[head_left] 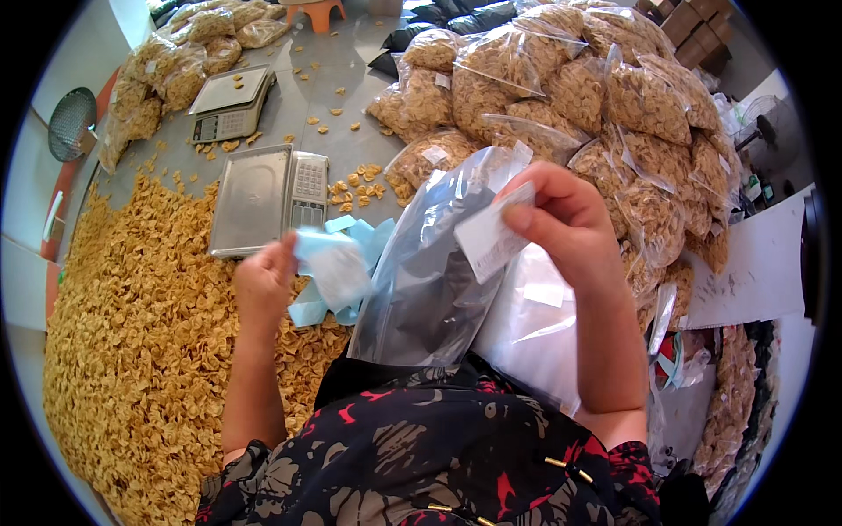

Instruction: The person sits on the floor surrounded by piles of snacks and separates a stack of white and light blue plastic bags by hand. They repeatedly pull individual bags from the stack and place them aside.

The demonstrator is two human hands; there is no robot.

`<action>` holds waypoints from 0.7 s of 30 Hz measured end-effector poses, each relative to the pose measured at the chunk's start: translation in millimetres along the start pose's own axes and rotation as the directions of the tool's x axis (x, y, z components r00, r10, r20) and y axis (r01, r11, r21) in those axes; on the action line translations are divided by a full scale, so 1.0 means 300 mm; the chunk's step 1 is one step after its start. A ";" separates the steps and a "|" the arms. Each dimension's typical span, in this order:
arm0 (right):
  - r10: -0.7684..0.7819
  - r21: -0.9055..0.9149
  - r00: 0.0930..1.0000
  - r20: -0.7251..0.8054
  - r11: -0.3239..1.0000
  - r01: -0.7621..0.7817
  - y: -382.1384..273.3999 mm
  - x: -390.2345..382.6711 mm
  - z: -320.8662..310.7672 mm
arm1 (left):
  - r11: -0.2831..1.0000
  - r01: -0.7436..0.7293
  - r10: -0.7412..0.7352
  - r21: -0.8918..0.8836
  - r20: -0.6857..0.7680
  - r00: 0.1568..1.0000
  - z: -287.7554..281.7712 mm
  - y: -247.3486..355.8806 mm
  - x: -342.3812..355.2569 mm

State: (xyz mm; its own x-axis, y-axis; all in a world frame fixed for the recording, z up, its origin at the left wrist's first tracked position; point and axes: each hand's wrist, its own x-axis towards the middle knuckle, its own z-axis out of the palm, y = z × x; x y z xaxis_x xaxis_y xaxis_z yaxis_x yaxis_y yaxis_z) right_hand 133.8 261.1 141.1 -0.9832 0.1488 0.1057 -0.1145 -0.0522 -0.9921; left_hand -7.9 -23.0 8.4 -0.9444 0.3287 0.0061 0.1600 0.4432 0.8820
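My right hand [566,215] pinches a small white sticker label [489,241] between thumb and fingers, above my lap. On the other side, my left hand [261,285] is closed on one end of a light blue label backing strip [311,241], which is slightly blurred. A white label [340,274] shows on that strip, and more of the strip curls below and behind it. Between my hands a clear plastic bag [412,298] lies flat across my lap, its upper end close to my right hand. Beside it, whitish plastic bags [531,337] bear a white label [544,295].
Loose golden flakes [149,351] pile up at the left. Two weighing scales [254,197] [230,110] stand on the grey floor [351,145]. Filled clear bags [526,83] are heaped at far right, others [180,66] at far left. An orange stool [320,13] stands at the back.
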 end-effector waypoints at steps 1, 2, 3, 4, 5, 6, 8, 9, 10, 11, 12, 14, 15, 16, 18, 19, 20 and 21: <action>0.118 -0.113 0.989 0.088 0.988 -0.108 0.008 0.008 -0.048 | 0.992 0.063 -0.049 0.112 -0.126 0.991 -0.010 -0.038 0.038; 0.244 -0.232 0.956 0.161 0.951 -0.204 0.031 0.015 -0.083 | 0.984 0.061 -0.039 0.170 -0.128 0.991 0.000 -0.090 0.056; 0.260 -0.307 0.949 0.178 0.931 -0.198 0.106 0.028 -0.109 | 0.973 0.055 -0.027 0.226 -0.128 0.991 0.023 -0.145 0.082; 0.256 -0.439 0.946 0.197 0.886 -0.148 0.165 0.044 -0.120 | 0.958 0.056 -0.019 0.282 -0.134 0.991 0.054 -0.191 0.100; 0.259 -0.562 0.943 0.209 0.821 -0.101 0.212 0.053 -0.121 | 0.989 0.091 -0.085 0.120 -0.052 0.995 0.113 -0.201 0.108; 0.153 -0.645 0.966 0.209 0.764 0.019 0.255 0.054 -0.115 | 0.999 -0.006 0.005 0.052 0.014 1.000 0.183 -0.226 0.118; 0.029 -0.760 0.976 0.215 0.633 0.149 0.302 0.046 -0.090 | 0.980 0.184 -0.153 -0.077 0.302 0.941 0.328 -0.277 0.100; -0.027 -0.841 0.984 0.176 0.516 0.165 0.302 0.032 -0.076 | 0.961 0.275 -0.242 -0.011 0.439 0.865 0.353 -0.177 0.072; -0.087 -0.902 0.983 0.159 0.393 0.180 0.289 0.017 -0.046 | 0.902 0.420 -0.303 -0.098 0.547 0.780 0.399 -0.203 0.058; -0.149 -0.951 0.979 0.137 0.258 0.172 0.267 -0.001 -0.021 | 0.914 0.378 -0.254 -0.145 0.521 0.815 0.422 -0.221 0.054; -0.218 -0.976 0.967 0.132 0.143 0.166 0.238 -0.015 0.011 | 0.923 0.335 -0.205 -0.191 0.494 0.845 0.440 -0.237 0.046; -0.388 -0.960 0.895 0.220 0.076 0.269 0.264 -0.042 0.008 | 0.915 0.291 -0.132 -0.280 0.473 0.871 0.449 -0.227 0.051; -0.464 -0.950 0.846 0.262 0.032 0.312 0.286 -0.054 0.003 | 0.895 0.357 -0.179 -0.268 0.518 0.836 0.437 -0.226 0.058; -0.442 -0.941 0.857 0.267 0.073 0.331 0.316 -0.064 -0.004 | 0.875 0.416 -0.217 -0.248 0.568 0.794 0.417 -0.202 0.068; -0.378 -0.956 0.897 0.230 0.083 0.280 0.383 -0.083 -0.005 | 0.838 0.497 -0.270 -0.225 0.620 0.736 0.378 -0.150 0.057; -0.349 -0.961 0.909 0.226 0.074 0.267 0.387 -0.080 -0.022 | 0.819 0.515 -0.280 -0.254 0.608 0.743 0.362 -0.129 0.051; -0.367 -0.946 0.919 0.146 0.221 0.239 0.349 -0.098 -0.026 | 0.794 0.561 -0.334 -0.234 0.603 0.725 0.346 -0.104 0.052; -0.378 -0.908 0.923 0.064 0.363 0.211 0.298 -0.122 -0.028 | 0.768 0.604 -0.387 -0.213 0.596 0.703 0.342 -0.091 0.057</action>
State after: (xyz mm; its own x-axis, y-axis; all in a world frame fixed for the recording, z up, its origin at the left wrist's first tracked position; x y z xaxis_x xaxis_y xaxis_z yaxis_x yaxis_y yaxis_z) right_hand 160.9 259.3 48.1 -0.8737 0.0944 0.4772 -0.1200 0.9088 -0.3995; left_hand 1.2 56.1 -63.8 -0.5546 0.5568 -0.6185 -0.5090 0.3610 0.7814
